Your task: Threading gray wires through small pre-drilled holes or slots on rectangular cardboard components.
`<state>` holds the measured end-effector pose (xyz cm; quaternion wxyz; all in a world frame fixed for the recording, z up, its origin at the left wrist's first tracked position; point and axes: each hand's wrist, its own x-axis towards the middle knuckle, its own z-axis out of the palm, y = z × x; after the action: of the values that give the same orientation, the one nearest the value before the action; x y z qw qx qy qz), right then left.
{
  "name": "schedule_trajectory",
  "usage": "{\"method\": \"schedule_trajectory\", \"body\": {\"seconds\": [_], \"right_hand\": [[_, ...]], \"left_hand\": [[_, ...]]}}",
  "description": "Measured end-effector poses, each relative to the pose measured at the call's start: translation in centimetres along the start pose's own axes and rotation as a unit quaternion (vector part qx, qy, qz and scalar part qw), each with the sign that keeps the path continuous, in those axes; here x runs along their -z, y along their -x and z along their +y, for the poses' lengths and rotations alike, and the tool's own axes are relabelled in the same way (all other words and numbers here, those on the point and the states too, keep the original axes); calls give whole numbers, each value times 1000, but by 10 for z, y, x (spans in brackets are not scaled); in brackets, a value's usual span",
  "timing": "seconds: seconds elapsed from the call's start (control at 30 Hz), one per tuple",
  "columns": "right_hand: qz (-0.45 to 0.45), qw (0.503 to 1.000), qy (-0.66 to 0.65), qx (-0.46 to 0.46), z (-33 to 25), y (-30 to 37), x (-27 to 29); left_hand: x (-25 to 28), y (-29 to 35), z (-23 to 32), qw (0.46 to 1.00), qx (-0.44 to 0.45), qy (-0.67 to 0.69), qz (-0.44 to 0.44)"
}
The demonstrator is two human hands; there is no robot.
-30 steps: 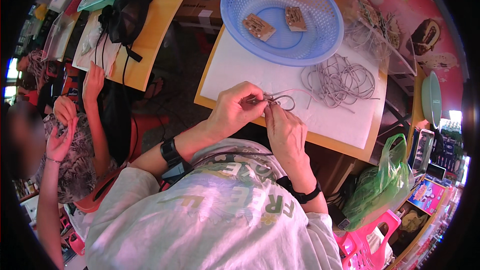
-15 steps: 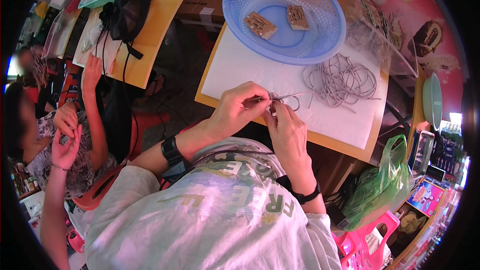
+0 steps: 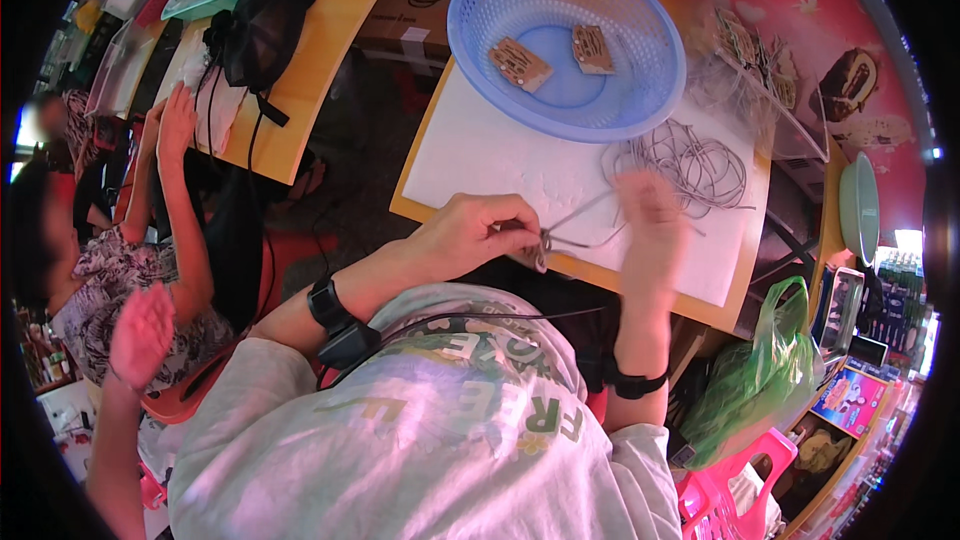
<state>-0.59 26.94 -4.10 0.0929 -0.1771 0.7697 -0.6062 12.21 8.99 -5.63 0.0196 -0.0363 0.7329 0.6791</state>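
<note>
My left hand (image 3: 478,232) pinches a looped and knotted piece of grey cord (image 3: 543,252) between thumb and fingertips, over the near edge of the white-topped table. From that knot, thin strands run rightward toward my right hand (image 3: 655,235). Motion smears the right hand's fingers, so whether they grip a strand cannot be made out. A loose tangle of the same grey cord (image 3: 700,172) lies on the white sheet (image 3: 480,145), just beyond the right hand. At the far side stands a blue plastic basket (image 3: 470,70) with two brown cards (image 3: 520,64) bearing dark, cord-like strips inside.
A clear plastic bin (image 3: 745,90) with bundled items stands at the far right. To the right are a green plastic bag (image 3: 750,390) and a pink stool (image 3: 745,485). Another person's hands (image 3: 175,125) are at a second table on the left, with a black bag (image 3: 265,35).
My right hand has pulled away from the left toward the right, and strands now stretch between them. My left hand keeps its pinch on the cord, slightly lower.
</note>
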Motion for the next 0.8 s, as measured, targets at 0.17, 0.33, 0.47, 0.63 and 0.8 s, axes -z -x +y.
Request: {"method": "schedule_trajectory", "body": {"seconds": [0.17,0.33,0.47,0.63,0.8], "right_hand": [[283,903,-320,47,-24,-40,48],[-35,990,-101,-88,-19,22,33],[-268,942,2,-202,20,52,-6],[-281,888,-220,-291,32,43,-10],[-257,873,-355,-214,23,42,-5]], "left_hand": [[3,10,-9,975,127,180,-26],[12,5,-12,935,206,287,21],[7,8,-23,913,243,327,-21],[-6,19,-16,888,328,305,-102],[-20,29,-21,837,327,407,-167]]}}
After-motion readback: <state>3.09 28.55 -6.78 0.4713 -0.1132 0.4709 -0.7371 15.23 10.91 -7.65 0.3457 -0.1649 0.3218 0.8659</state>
